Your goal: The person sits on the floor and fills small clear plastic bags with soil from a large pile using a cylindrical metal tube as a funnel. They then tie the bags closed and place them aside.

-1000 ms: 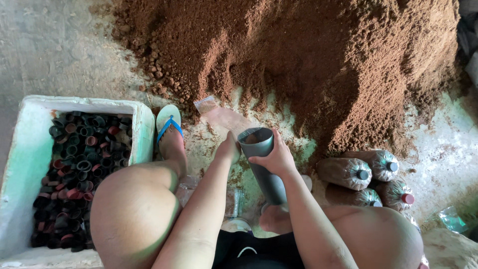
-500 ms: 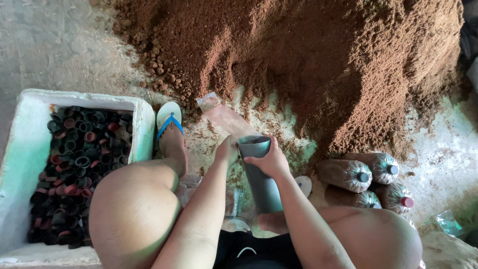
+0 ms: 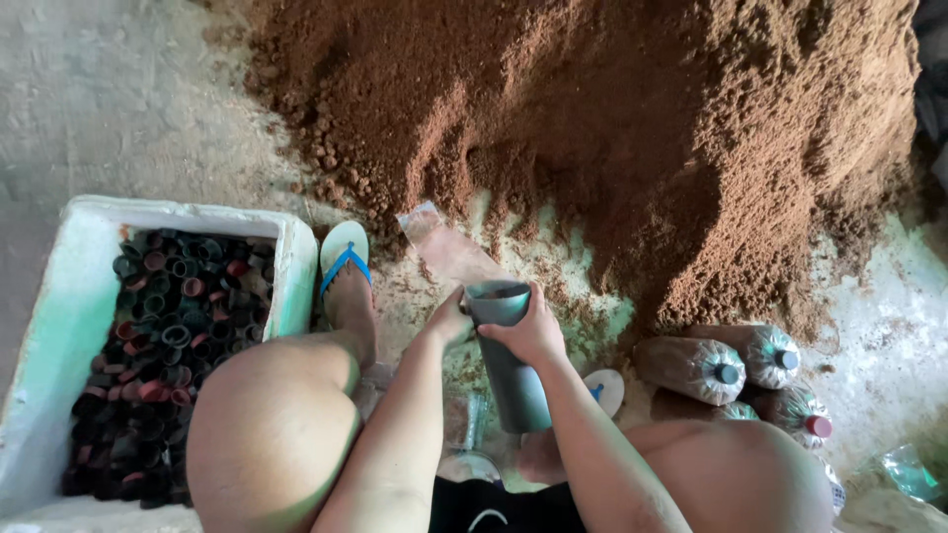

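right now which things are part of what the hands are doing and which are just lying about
In hand:
left hand and right hand on the grey tube
brown heap just ahead
clear bag by the tube

Lying about:
white box of caps
filled bags on the right
blue sandal

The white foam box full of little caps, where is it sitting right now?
In the head view the white foam box sits on the floor at the left, beside the person's left knee and sandalled foot, away from the brown soil heap.
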